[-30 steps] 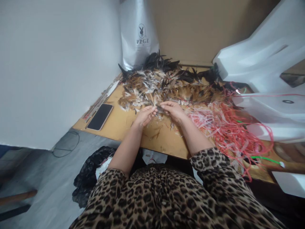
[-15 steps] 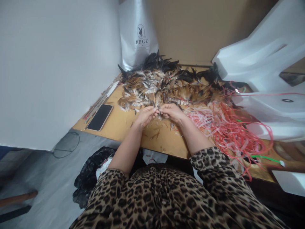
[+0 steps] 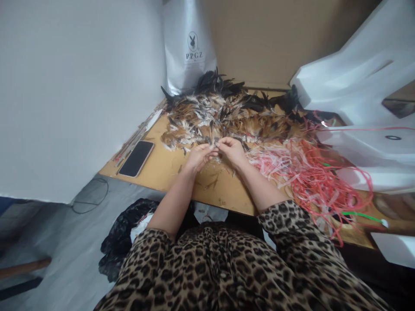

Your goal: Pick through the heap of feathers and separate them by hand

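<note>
Currently both hands meet at the near edge of the feather pile (image 3: 223, 116), fingertips almost touching each other. The left hand (image 3: 199, 156) and right hand (image 3: 231, 149) are each pinched narrow on what looks like a small bunch of feathers (image 3: 212, 137) sticking up between them; individual quills are too small to tell apart. The bunch sits just off the pile's near edge, above the bare tabletop (image 3: 168, 168).

Step in hand, by my read: gathering or aligning a few feathers into one bundle, quill ends held together. The next move probably calls for one hand to keep the pinch tight while the other frees up. Loose grip means the bunch fans out.

Around it: red and pink plastic strips (image 3: 311, 177) tangled to the right of the right forearm, a phone (image 3: 136, 158) face up well to the left, thin sticks (image 3: 136, 136) along the table's left edge, a grey bag (image 3: 189, 45) standing at the far end behind the pile, white foam pieces (image 3: 356, 77) far right.

Versus a second ago: the right hand has shifted slightly left and farther, closing the gap to the left hand. The bunch now stands more upright between the fingertips. The left hand has barely moved. Pile, strips and phone are unchanged.
</note>
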### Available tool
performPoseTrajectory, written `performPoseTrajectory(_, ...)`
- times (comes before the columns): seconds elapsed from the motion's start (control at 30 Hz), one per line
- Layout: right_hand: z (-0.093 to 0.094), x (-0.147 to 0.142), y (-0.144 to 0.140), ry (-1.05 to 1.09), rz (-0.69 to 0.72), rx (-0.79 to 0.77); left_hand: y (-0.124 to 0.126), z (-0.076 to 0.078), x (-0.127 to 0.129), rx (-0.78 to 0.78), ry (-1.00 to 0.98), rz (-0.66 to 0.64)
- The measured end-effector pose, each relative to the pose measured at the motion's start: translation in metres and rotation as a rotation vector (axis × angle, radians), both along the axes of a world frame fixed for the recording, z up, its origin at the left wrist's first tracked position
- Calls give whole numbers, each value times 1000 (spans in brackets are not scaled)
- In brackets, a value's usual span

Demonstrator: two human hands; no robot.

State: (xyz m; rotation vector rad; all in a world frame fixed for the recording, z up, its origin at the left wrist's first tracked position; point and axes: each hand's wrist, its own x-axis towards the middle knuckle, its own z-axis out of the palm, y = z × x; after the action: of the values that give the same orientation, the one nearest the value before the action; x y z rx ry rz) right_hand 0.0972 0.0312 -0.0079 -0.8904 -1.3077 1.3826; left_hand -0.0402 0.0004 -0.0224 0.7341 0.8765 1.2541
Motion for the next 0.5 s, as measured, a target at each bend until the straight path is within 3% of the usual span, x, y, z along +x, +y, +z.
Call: performPoseTrajectory(0.5, -3, -3, -3, -100, -39, 95, 0, -5, 1, 42, 75, -16)
